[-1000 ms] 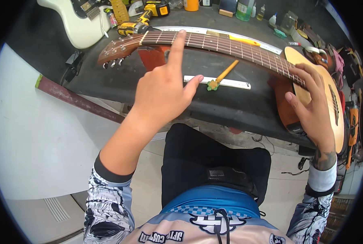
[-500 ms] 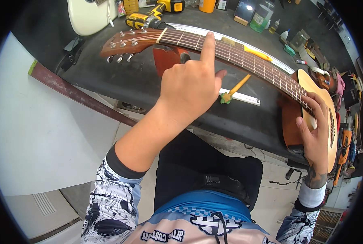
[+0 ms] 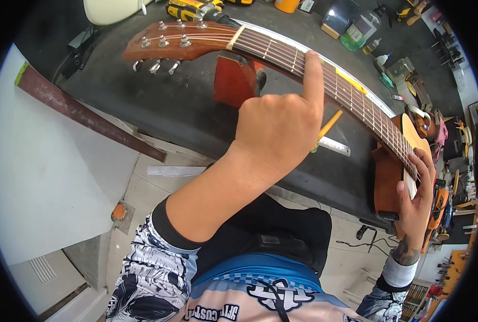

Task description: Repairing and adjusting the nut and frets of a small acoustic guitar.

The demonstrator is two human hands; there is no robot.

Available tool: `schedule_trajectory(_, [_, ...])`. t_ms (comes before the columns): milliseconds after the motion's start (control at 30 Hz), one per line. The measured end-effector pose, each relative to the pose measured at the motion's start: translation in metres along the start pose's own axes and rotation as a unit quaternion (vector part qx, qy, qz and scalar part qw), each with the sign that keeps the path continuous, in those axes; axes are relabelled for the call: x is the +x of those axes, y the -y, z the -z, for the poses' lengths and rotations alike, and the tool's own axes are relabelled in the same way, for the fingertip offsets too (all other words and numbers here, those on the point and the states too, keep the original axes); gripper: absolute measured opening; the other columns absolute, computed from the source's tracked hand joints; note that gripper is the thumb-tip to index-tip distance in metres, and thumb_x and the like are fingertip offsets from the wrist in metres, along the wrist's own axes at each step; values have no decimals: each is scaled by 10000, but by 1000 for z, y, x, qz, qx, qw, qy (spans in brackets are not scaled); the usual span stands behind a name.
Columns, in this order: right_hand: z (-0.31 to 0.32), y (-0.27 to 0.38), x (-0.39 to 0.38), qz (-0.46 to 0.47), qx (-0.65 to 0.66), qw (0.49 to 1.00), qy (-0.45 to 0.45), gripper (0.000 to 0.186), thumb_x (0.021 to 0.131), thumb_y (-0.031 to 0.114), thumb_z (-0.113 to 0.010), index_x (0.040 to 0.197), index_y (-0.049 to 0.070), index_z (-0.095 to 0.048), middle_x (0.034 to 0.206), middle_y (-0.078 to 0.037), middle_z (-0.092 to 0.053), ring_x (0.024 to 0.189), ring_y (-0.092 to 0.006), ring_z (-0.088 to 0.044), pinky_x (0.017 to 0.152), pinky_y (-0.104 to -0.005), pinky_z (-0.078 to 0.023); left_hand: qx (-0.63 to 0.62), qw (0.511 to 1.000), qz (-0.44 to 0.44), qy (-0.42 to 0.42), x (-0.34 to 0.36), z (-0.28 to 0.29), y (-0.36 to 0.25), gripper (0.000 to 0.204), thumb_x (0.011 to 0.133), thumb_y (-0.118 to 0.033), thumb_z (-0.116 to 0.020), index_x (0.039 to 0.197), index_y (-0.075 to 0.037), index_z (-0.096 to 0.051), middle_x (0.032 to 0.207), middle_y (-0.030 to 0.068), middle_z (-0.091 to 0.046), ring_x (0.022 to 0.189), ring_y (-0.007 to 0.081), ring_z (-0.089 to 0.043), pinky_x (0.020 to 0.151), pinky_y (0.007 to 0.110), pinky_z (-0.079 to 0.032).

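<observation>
An acoustic guitar (image 3: 382, 119) lies across the dark workbench, headstock to the left and pale-topped body to the right. Its neck passes over a red support block (image 3: 232, 86). My left hand (image 3: 282, 121) has its index finger stretched out, the tip on the strings partway along the fretboard. The other fingers are folded under and mostly hidden. At the body end, my right hand (image 3: 417, 196) rests its fingertips at the strings, thumb apart; it grips nothing. Below the neck lie a yellow stick (image 3: 331, 123) and a metal ruler (image 3: 336, 146), partly behind my left hand.
Behind the headstock is a yellow and black power drill (image 3: 188, 9), with a cream guitar body (image 3: 107, 11) farther left. A long ruler and a yellow handle (image 3: 351, 81) lie beyond the neck. Bottles, including a green-liquid one (image 3: 359, 35), stand at the back right.
My left index finger has moved right along the fretboard. The view has shifted, so the headstock looks nearer. My right hand stays near the strings at the body.
</observation>
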State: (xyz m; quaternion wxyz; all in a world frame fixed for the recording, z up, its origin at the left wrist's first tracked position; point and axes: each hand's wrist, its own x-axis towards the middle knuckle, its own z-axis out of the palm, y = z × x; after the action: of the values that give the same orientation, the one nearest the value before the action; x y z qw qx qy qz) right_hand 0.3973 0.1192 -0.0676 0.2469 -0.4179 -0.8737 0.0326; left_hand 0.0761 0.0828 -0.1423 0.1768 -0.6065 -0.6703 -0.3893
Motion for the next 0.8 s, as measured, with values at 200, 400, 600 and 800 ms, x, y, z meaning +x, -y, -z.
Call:
schedule_trajectory(200, [4,12,15,39,-18,999,-6,532,926,301,-719,1363,28,-587,1486,-183,-471,1419,-334,-427,1187,-468,-302,-17,1000,-3,-13,-2,-7,0,719,806,-231,-798,1418,26,-521,486,73,-596,413,248,-633,398,372,-479])
schedule_trajectory(400, [-4,45,50,138,-23,990,11,562,900,389,-760,1305,21,-631,1456,-214,-490,1346,-353,-476,1141,-472,-346,-28,997,-38,-62,-1,-12,3,633,798,-162,-660,1356,122,-563,442,2,-556,374,148,-602,366,325,-478])
schedule_trajectory(600, [-19,89,89,238,-97,966,31,550,855,387,-788,1262,35,-670,1375,-211,-569,1204,-328,-528,1037,-456,-402,-5,996,-43,-73,-1,-13,5,606,798,-169,-648,1336,103,-589,441,-9,-556,365,130,-589,353,330,-468])
schedule_trajectory(800, [-34,103,111,279,-81,956,37,528,810,347,-818,1241,68,-692,1330,-183,-592,1209,-344,-530,1030,-455,-415,-17,996,-44,-81,-2,-16,6,619,786,-172,-653,1341,94,-590,459,-16,-557,382,120,-595,364,321,-477])
